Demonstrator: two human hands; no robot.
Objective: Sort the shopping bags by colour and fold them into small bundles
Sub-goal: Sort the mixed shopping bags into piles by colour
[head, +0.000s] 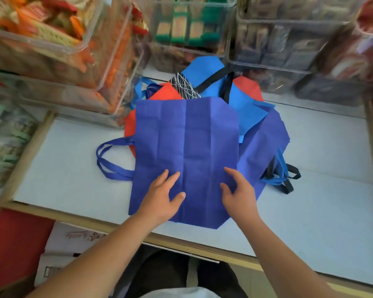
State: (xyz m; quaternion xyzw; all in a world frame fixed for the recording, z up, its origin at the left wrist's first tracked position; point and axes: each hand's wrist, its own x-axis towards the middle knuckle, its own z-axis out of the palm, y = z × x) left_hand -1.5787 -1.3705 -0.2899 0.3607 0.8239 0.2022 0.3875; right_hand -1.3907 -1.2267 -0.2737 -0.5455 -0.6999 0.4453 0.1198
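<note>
Now the dark blue bag [185,147] lies spread flat on the near middle of the surface [73,164], its far half over the pile [241,104] and its near edge close to the surface's near rim. Its handles [108,162] loop out to the left, so it lies sideways to the person, probably so it can be folded along the creases running near to far across the cloth. The left hand [162,194] rests palm down on the bag's near part, fingers straight and spread and gripping nothing, which looks like smoothing and pinning the cloth. The right hand [237,190] rests just beside it, toward the bag's right edge. Its fingers are loosely bent and apart, not closed round the cloth as far as I can tell, and it seems placed to take that edge for a first fold. Beneath and beyond are a second dark bag [265,143] jutting right, a light blue bag [205,69] with black straps at the far side, a red bag [166,92] and a black patterned bag [184,86]. The colours lie mixed, so I judge the sorting barely begun. Clear bins [192,29] of goods crowd the far and left edges, which may explain working in the near middle.
</note>
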